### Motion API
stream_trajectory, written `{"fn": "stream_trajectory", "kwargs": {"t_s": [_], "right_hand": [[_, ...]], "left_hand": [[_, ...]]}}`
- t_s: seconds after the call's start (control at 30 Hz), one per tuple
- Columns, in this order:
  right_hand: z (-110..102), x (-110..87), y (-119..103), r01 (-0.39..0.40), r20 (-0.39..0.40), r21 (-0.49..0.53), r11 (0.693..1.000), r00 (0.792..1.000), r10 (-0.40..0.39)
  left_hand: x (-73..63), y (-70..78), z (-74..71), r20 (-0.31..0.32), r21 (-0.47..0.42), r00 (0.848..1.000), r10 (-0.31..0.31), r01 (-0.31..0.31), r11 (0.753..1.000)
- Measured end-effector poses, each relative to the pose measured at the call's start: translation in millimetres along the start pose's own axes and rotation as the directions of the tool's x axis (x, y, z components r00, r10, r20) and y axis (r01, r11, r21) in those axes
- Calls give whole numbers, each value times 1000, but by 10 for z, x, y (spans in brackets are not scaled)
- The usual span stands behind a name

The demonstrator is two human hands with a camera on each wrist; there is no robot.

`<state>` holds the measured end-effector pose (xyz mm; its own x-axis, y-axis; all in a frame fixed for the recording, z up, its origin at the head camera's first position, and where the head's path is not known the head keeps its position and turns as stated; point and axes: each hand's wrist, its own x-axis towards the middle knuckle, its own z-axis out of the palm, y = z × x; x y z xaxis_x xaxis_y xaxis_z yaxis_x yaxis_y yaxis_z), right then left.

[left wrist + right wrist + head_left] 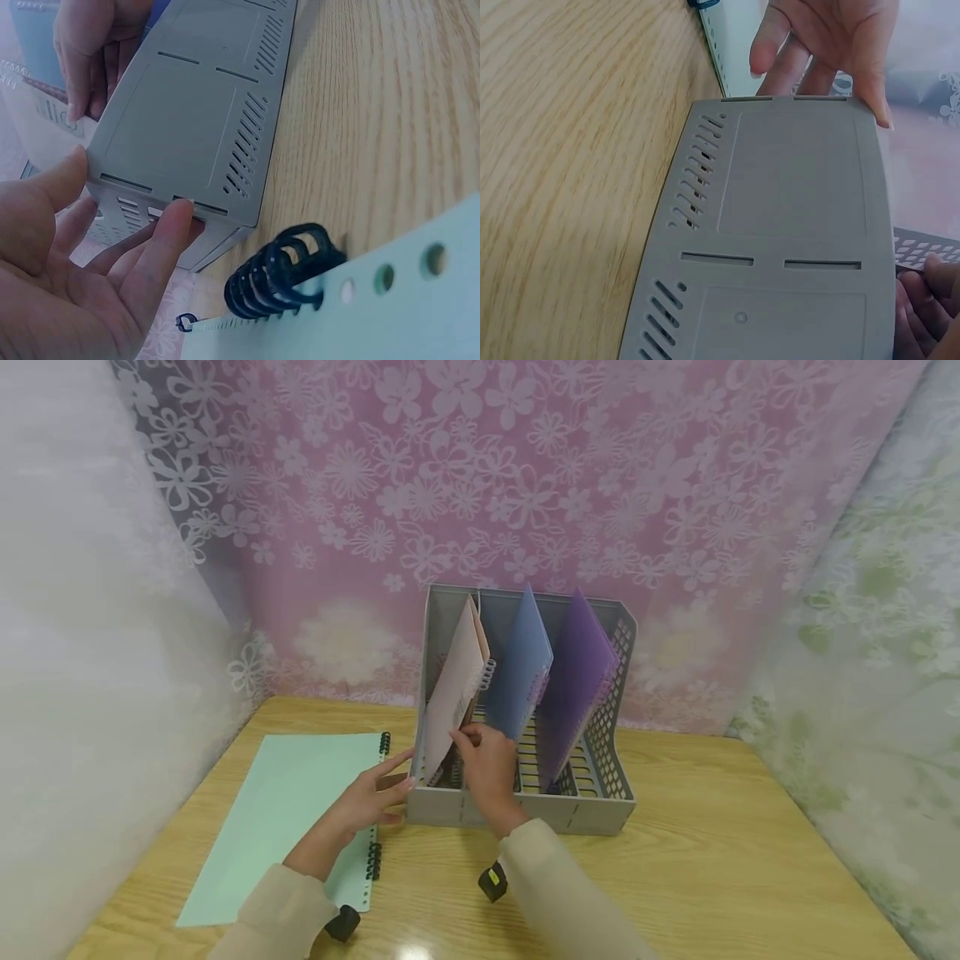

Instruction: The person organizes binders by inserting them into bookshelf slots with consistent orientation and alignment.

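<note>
A grey desktop file organizer [517, 810] holds a pale pink spiral notebook [453, 693], a blue notebook [517, 668] and a purple notebook [573, 677], all upright and leaning. My right hand [491, 768] reaches over the organizer's front and pinches the lower edge of the pink notebook, its thumb on the cover. With fingers spread and fairly straight, my left hand [82, 277] touches the organizer's left front corner. Its thumb meets the front rim and the other fingers lie along the side wall. Under the left forearm lies a mint green binder notebook [292, 810] with black rings.
The organizer and the mint notebook share a wooden table [690, 827]. A pink floral curtain [450, 485] hangs behind, with pale cloth [97, 610] at the left and a green-patterned one [862, 627] at the right. Small black devices [492, 882] sit at both wrists.
</note>
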<state>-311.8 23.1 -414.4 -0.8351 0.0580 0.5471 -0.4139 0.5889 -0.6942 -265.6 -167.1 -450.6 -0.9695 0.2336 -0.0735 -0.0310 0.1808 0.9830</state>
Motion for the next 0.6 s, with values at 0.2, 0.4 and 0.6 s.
{"fn": "stream_trajectory", "kwargs": {"t_s": [0.2,0.4,0.6], "right_hand": [[17,33,23,30,-33,-6,1000,999,-30],[45,41,13,19,-66,-23,1000,998,-21],[68,45,-13,-16,-74,-45,999,997,12]], "left_hand": [[10,-1,-4,0,7,1000,5,-5,1000],[13,-10,2,-3,3,1000,2,-2,1000],[8,-6,1,0,3,1000,6,-6,1000]]}}
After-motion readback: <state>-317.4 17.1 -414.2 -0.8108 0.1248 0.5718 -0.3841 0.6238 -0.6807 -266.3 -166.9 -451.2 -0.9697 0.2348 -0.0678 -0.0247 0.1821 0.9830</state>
